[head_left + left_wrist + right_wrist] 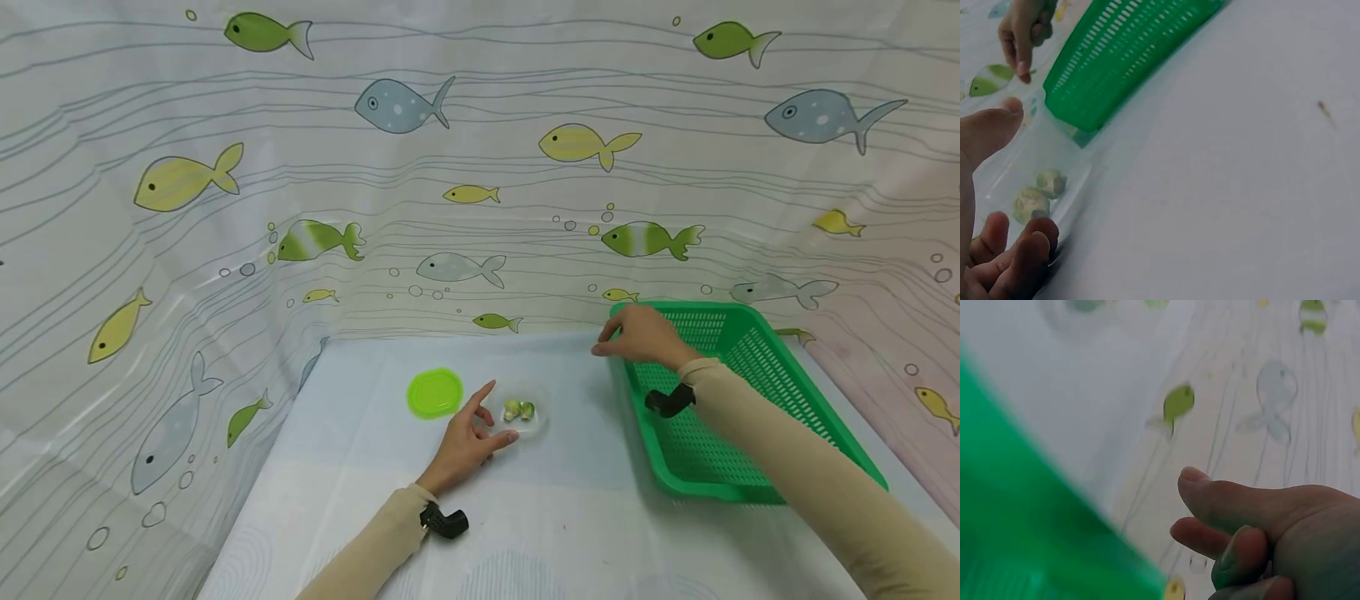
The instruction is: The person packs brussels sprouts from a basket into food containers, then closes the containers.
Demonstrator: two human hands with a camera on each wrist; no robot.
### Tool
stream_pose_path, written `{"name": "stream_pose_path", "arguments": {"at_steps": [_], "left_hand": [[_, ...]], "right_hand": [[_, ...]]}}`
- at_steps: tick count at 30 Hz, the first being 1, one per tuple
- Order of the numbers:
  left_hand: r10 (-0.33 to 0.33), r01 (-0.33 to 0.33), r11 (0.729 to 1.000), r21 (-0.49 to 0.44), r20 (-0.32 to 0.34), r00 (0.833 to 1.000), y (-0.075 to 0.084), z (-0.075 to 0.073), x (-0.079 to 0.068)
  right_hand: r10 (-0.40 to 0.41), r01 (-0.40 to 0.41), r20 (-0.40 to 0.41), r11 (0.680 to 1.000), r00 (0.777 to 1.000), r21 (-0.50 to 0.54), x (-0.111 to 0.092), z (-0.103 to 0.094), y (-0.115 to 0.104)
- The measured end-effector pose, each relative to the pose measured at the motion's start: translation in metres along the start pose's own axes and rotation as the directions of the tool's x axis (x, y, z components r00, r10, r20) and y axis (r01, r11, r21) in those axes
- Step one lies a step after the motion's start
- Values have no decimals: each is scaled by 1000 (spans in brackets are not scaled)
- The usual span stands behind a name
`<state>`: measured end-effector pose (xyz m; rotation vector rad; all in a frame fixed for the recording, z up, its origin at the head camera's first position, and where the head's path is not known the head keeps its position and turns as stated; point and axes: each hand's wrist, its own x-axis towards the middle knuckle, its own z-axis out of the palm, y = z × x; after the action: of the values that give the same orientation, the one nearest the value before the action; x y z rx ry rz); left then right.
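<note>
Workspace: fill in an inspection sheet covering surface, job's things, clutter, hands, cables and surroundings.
Surface: pale cloth.
Job's things: two sprout-like vegetables in a clear bowl; lime-green lid lying left of it; green basket to its right.
Clutter: small brown speck on the cloth.
Hands: left hand at the bowl, thumb and fingers apart, contact unclear; right hand at the basket's far left corner, nothing visible in its fingers.
Cables: nothing seen.
Surroundings: fish-print sheet behind and at both sides.
</note>
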<state>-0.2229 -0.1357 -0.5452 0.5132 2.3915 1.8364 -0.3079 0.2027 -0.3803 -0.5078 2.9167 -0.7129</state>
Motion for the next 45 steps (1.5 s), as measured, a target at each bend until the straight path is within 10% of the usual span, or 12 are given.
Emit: {"name": "stream_pose_path", "arguments": {"at_steps": [9,19,45], "left_hand": [[59,-58,997,44,-17,998,-5,-3,0],[52,-51,998,40,-9,999,-8,-2,-2],[79,-79,996,33,-3,997,-7,1,3]], "right_hand": [[83,-81,29,995,996,-56,-20,-37,84],[143,-120,193,984,971,-129,-46,-26,157],[19,-4,122,993,992,-122,-59,-7,185]]}}
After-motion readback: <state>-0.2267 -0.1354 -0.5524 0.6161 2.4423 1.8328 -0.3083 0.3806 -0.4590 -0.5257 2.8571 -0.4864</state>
